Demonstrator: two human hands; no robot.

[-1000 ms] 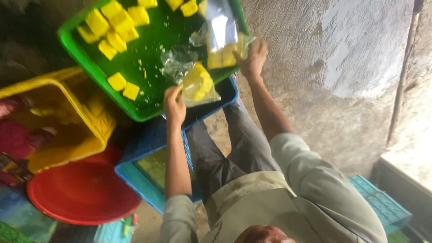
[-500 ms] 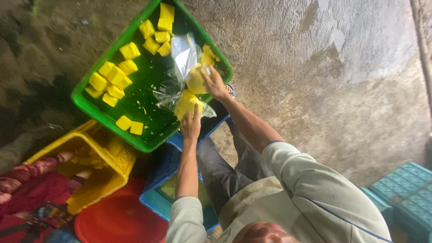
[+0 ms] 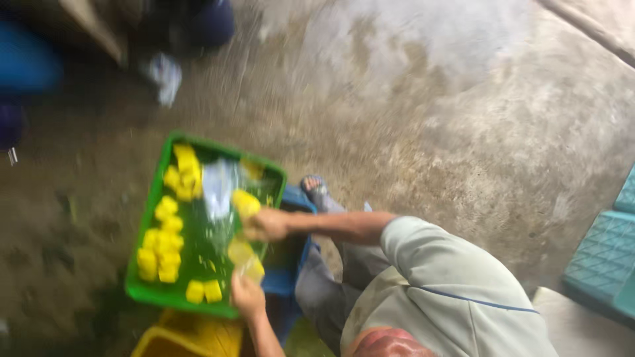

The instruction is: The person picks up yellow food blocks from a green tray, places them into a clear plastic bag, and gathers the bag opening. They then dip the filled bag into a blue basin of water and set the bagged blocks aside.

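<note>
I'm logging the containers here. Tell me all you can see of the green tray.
The green tray is a shallow rectangular plastic tray with a raised rim, lying tilted across a blue crate. Yellow blocks sit in clusters on it, beside a clear plastic bag. Both hands work over its right side. The picture is blurred.

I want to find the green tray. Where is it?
In the head view the green tray sits lower left, on a blue crate, above a yellow crate, with both hands at its right edge.

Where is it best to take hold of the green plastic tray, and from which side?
Take the green plastic tray by its raised rim at the long left edge, coming from the open floor side. The yellow blocks leave that rim bare, while both hands and the clear bag crowd the right edge.
</note>
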